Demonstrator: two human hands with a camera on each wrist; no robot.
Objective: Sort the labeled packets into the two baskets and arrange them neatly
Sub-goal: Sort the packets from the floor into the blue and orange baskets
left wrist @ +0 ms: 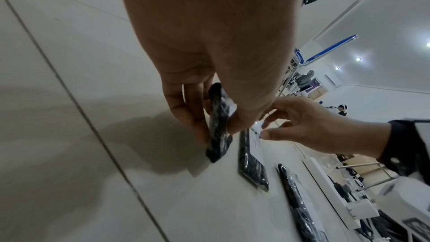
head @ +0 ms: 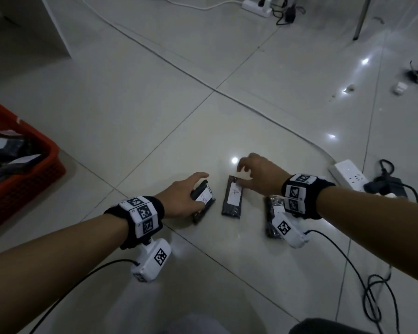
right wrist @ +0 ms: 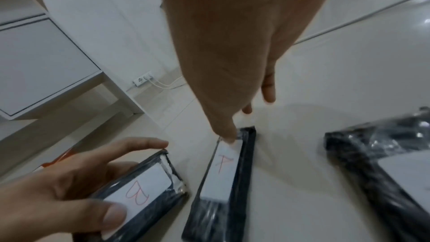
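Note:
Three black plastic-wrapped packets with white labels lie on the tiled floor. My left hand point(head: 193, 194) grips the left packet marked B point(head: 205, 198) by its long edges and tilts it up off the floor point(left wrist: 218, 132). My right hand point(head: 251, 174) hovers with spread fingers over the middle packet marked A point(head: 232, 198); its thumb tip rests on the far end of that label point(right wrist: 229, 140). The third packet point(head: 272, 220) lies partly under my right wrist, its label unreadable. A red basket point(head: 34, 179) at the left holds several packets.
A white power strip point(head: 348, 174) with a black adapter lies just right of my right wrist. Black cables point(head: 377, 297) loop on the floor at lower right. A thin cable crosses the tiles beyond the packets. A white cabinet point(head: 53, 25) stands at the far left.

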